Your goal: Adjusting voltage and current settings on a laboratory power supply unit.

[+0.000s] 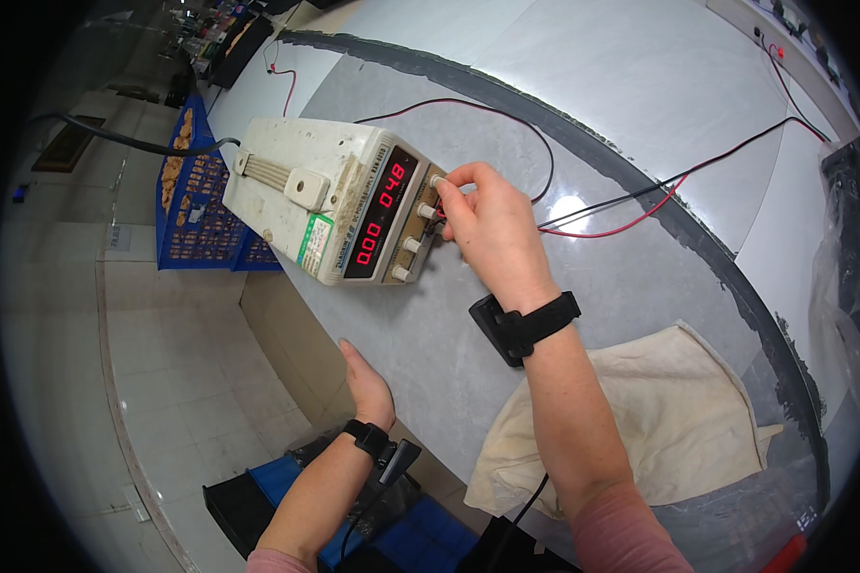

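Head view: a person stood at a grey workbench (506,315).
Power supply (339,196): sat on the bench's left part, red digits lit.
Right hand (487,229): fingertips pinched a white knob (438,180) on its front panel.
Left hand (368,382): rested flat-fingered and empty against the bench edge.
Cloth (669,411): lay beside the right forearm.
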Tool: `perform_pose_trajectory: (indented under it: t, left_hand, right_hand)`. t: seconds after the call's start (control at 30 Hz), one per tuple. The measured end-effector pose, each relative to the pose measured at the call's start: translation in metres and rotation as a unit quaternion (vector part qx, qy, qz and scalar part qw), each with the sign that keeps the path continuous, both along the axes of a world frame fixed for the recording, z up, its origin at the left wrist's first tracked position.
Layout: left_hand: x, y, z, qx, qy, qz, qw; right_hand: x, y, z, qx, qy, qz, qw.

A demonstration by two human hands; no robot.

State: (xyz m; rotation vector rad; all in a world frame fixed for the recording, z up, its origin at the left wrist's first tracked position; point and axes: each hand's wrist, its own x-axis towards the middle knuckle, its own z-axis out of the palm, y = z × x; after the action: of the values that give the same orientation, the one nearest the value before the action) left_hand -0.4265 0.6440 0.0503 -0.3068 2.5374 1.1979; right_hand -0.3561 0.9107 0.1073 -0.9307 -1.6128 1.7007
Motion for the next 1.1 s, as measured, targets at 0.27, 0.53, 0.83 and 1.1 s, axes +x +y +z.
perform_pose_trajectory:
  t: [0.27,0.53,0.83,1.1]
  left_hand:
    - [0.0014,0.0021,0.0010,0.003,0.005,-0.003,1.000]
    - [-0.0005,-0.0005,-0.0013,-0.004,0.001,0.004,1.000]
    - [0.0011,0.0015,0.0002,-0.001,0.014,0.000,1.000]
    - [0.0009,0.0017,0.0002,-0.007,0.009,-0.002,1.000]
  right_hand:
    - [0.0006,-0.0004,-0.0010,-0.012,-0.013,0.016,1.000]
    - [0.0003,-0.0010,-0.0012,-0.016,-0.010,0.019,1.000]
    - [0.0004,-0.0003,-0.0008,-0.004,-0.016,0.014,1.000]
    - [-0.0006,-0.0010,-0.0037,0.016,-0.012,0.005,1.000]
